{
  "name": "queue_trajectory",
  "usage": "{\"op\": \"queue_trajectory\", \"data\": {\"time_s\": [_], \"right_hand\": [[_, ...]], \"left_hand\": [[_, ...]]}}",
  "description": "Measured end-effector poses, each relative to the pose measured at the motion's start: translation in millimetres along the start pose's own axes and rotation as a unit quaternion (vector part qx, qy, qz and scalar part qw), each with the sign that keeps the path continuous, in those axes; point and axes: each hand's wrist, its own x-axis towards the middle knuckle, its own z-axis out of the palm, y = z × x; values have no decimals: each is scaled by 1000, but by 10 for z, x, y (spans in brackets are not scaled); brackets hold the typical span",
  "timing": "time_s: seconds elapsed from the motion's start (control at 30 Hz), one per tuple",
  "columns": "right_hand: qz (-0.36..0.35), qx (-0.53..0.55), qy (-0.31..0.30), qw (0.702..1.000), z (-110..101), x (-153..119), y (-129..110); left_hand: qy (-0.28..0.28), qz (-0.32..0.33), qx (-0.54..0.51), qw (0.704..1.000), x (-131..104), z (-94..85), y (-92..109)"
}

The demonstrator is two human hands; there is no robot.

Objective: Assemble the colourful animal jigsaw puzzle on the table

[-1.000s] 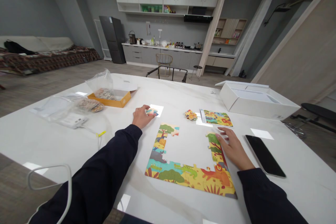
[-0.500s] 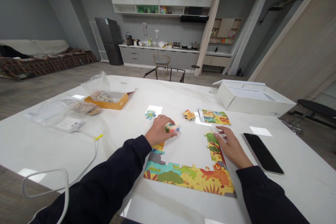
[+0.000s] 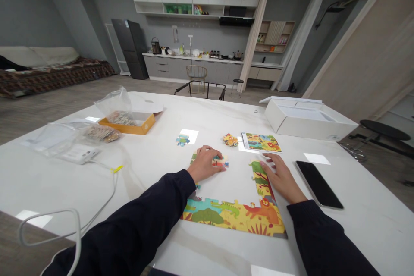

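My left hand [image 3: 205, 165] is closed on a few puzzle pieces [image 3: 222, 162], pinched between thumb and fingers, just inside the upper left of the joined jigsaw puzzle [image 3: 231, 215]. That puzzle shows animals and plants and runs along the bottom and up both sides; my left hand and sleeve cover much of its left side. My right hand [image 3: 281, 177] lies with fingers apart at the puzzle's right column [image 3: 261, 181], thumb near its top. Farther back are a pile of blue-green pieces [image 3: 183, 140] and a pile of yellow-orange pieces [image 3: 230, 139].
A picture card [image 3: 262, 142] lies behind my right hand, a black phone [image 3: 318, 184] to its right. At the back right stands a white box [image 3: 310, 118]. Leftward are a yellow box [image 3: 142, 127], bagged pieces [image 3: 101, 133] and a white cable [image 3: 113, 200].
My left hand has moved slightly right with the pieces, uncovering some puzzle at the upper left. My right hand stays by the right column. The view has shifted a little.
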Motion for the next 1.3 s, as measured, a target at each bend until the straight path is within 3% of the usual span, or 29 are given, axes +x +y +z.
{"op": "queue_trajectory", "data": {"time_s": [0.53, 1.17, 1.3], "right_hand": [[-2, -4, 1, 1000, -12, 0, -15], [9, 3, -8, 1000, 7, -4, 42], [9, 5, -8, 1000, 5, -3, 56]], "left_hand": [[16, -2, -7, 1000, -54, 14, -37], [34, 7, 10, 999, -65, -41, 72], [51, 22, 23, 998, -42, -154, -13]]}}
